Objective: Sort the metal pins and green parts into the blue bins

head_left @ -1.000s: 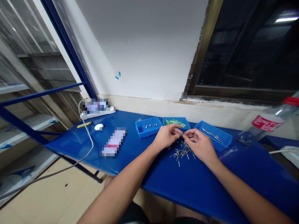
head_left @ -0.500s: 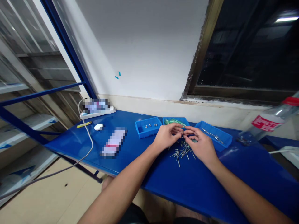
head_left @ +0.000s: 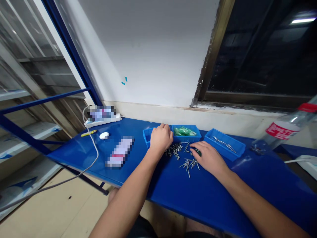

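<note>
My left hand (head_left: pixel 160 138) is closed over the near right part of the left blue bin (head_left: pixel 146 135), knuckles up. Its fingertips and anything in them are hidden. My right hand (head_left: pixel 208 155) rests low at the right side of the loose pieces, fingers bent toward the thumb. A small dark green thing shows between them, too hidden to name. Short dark and silvery metal pieces (head_left: pixel 175 149) lie heaped between the hands. Thin pins with thicker ends, looking like pop rivets (head_left: pixel 189 164), are scattered just in front of my right hand.
The middle blue bin (head_left: pixel 198 137) holds green plastic packets (head_left: pixel 184 131). In the right blue bin (head_left: pixel 215 148) lie several long thin rods (head_left: pixel 225 142). A clear bottle (head_left: pixel 282 129) stands at right. On the left are a phone (head_left: pixel 121 152), a white oval object (head_left: pixel 104 135), a yellow cutter (head_left: pixel 88 133) and a cable (head_left: pixel 96 148).
My hands were together above the pieces and have come apart. The left has gone left to the left bin; the right has dropped slightly beside the pile. The metal heap and green packets now show.
</note>
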The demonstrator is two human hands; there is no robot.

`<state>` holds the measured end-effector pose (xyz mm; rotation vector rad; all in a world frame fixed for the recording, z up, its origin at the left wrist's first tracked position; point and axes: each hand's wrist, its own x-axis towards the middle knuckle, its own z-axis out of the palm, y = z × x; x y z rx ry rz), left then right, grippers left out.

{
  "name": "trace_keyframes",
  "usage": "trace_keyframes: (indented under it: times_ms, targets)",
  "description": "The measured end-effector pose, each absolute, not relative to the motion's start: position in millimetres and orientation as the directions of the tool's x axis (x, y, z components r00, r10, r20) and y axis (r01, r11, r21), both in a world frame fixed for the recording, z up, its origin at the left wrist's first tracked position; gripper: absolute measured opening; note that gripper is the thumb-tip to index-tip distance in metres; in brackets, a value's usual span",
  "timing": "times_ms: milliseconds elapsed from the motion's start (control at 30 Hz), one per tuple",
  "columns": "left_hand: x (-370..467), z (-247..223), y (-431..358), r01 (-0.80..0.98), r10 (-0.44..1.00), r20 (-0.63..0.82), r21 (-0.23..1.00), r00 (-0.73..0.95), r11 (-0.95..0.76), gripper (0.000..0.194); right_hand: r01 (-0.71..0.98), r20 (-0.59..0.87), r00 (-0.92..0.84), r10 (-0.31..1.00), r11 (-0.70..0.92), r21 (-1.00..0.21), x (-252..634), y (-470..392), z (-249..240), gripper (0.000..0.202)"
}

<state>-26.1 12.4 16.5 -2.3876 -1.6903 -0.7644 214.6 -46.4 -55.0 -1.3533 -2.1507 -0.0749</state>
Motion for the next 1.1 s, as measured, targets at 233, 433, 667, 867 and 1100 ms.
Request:
trace_keyframes:
  times_ms: [233,433,667,867,1100]
  targets:
    - [-28.9,14.6,15.0,0.886,0.81,0.528,0.209,0.254,-0.414,0.012,0.841,0.496,-0.269,0.825,0.452,-0.295,215.1,-46.8,-51.0,0.025]
    - [-15.9,15.4,7.6,0.621,0.615,0.612,0.243,0.498,-0.745,0.016,0.848,0.531,-0.24,0.813,0.442,-0.294,214.0,-49.0,-48.2,0.026]
    - [1.2,6.8,-6.2,0.417,0.489,0.585,0.266,0.647,-0.869,0.02,0.914,0.518,-0.266,0.813,0.383,-0.132,217.8,-51.8,-49.0,0.024]
    - [6.0,1.2,-9.3,0.374,0.499,0.552,0.331,0.668,-0.866,0.023,0.89,0.53,-0.292,0.796,0.43,-0.154,217.3,-45.2,-52.1,0.017]
    - [5.7,1.9,-9.2,0.352,0.539,0.555,0.414,0.634,-0.84,0.026,0.84,0.583,-0.2,0.787,0.444,-0.311,215.6,-39.5,-45.3,0.023]
